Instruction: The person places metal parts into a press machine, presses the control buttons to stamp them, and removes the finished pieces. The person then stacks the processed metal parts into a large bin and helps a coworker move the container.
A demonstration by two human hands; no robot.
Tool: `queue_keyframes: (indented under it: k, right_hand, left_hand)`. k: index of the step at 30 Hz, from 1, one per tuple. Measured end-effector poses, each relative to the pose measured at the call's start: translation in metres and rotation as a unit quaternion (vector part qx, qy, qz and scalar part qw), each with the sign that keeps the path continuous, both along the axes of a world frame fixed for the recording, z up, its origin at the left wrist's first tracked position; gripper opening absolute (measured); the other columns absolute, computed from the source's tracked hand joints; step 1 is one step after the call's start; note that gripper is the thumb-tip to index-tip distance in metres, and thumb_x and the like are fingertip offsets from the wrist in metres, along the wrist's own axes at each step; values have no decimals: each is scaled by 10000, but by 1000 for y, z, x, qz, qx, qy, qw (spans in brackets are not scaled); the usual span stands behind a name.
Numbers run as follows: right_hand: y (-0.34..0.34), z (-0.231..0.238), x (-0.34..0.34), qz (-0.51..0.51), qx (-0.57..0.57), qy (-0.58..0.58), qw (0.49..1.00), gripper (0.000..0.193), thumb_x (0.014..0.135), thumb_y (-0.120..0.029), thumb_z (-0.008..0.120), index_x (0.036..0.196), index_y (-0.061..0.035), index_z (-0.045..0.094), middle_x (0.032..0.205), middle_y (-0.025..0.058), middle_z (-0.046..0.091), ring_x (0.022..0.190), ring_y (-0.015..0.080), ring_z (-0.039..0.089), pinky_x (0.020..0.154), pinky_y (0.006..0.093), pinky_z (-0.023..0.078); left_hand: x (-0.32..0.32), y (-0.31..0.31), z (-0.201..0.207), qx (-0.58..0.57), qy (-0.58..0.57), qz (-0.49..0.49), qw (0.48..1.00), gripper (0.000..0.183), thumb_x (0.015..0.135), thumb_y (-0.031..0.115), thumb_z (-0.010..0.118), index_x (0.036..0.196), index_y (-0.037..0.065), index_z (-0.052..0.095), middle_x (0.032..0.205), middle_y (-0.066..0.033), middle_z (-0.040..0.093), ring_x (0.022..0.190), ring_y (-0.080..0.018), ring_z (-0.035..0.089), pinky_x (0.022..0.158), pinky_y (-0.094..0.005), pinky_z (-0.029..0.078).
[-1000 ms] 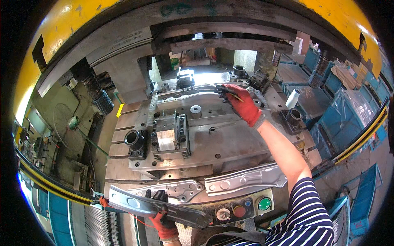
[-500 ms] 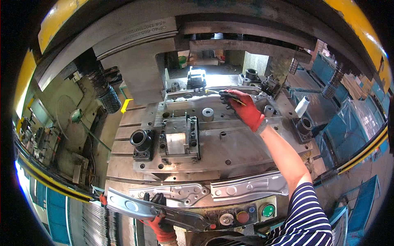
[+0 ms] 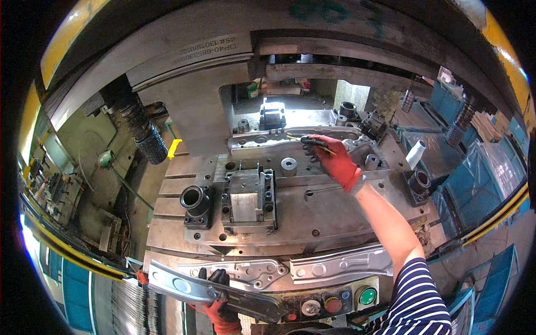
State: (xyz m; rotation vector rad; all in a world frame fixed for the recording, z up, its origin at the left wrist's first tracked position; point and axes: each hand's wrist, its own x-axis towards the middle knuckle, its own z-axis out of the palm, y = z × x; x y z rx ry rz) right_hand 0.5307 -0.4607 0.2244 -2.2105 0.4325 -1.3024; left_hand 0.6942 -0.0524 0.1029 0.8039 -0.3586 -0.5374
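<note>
My right hand (image 3: 332, 159), in a red glove with black fingers, is closed around a thin yellowish stick (image 3: 329, 149). The stick's tip touches or hovers just over a long formed sheet-metal part (image 3: 262, 138) lying on the far side of the press die; which of the two I cannot tell. At the lower left, my left hand (image 3: 220, 301), gloved the same way, grips another long sheet-metal part (image 3: 184, 286) with round embossed spots, tilted down to the right. Two similar panels, one on the left (image 3: 245, 272) and one on the right (image 3: 340, 262), lie along the near edge.
Before me is the lower die plate (image 3: 329, 206) with a raised steel block (image 3: 247, 204) and black guide bushings (image 3: 194, 200). The heavy upper die (image 3: 190, 61) hangs overhead with dark guide posts (image 3: 142, 134). A control box with a green button (image 3: 367, 296) sits nearest me.
The whole view has shifted slightly, so the scene sits a little lower in the picture. Both hands keep their grips and nearly the same places at the parts.
</note>
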Motion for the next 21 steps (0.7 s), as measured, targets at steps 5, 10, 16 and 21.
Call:
queue_keyframes:
  k: [5, 10, 16, 21]
  right_hand:
    - [-15, -2, 3, -23, 1, -19, 1000, 268, 866, -24, 585, 1131, -26, 623, 1104, 123, 664, 1028, 197, 632, 880, 299, 489]
    - [9, 31, -31, -75, 69, -14, 995, 229, 872, -41, 579, 1093, -8, 629, 1062, 114, 674, 995, 174, 629, 806, 302, 497]
    - [83, 39, -147, -209, -146, -106, 961, 270, 855, -31, 569, 1121, 4, 589, 1050, 171, 634, 1003, 326, 608, 848, 375, 485]
    - [139, 15, -313, -413, -136, -39, 900, 300, 867, -24, 550, 1163, 13, 579, 1078, 172, 642, 986, 318, 621, 870, 378, 483]
  left_hand:
    - [-4, -3, 1, 3, 25, 7, 1000, 817, 678, 21, 609, 1415, -31, 261, 1227, -287, 532, 1139, -383, 557, 1018, -516, 435]
    - [0, 1, -17, 1, -19, -16, 1000, 770, 702, 18, 579, 1411, -34, 281, 1250, -293, 512, 1176, -375, 529, 1031, -510, 422]
    - [-5, -20, -31, 75, -66, -40, 994, 686, 761, 95, 579, 1392, -3, 329, 1305, -239, 490, 1203, -339, 502, 1045, -499, 399]
    - [-23, -25, -30, 125, -147, 15, 981, 664, 779, 117, 581, 1387, 7, 337, 1313, -222, 489, 1198, -329, 503, 1043, -490, 401]
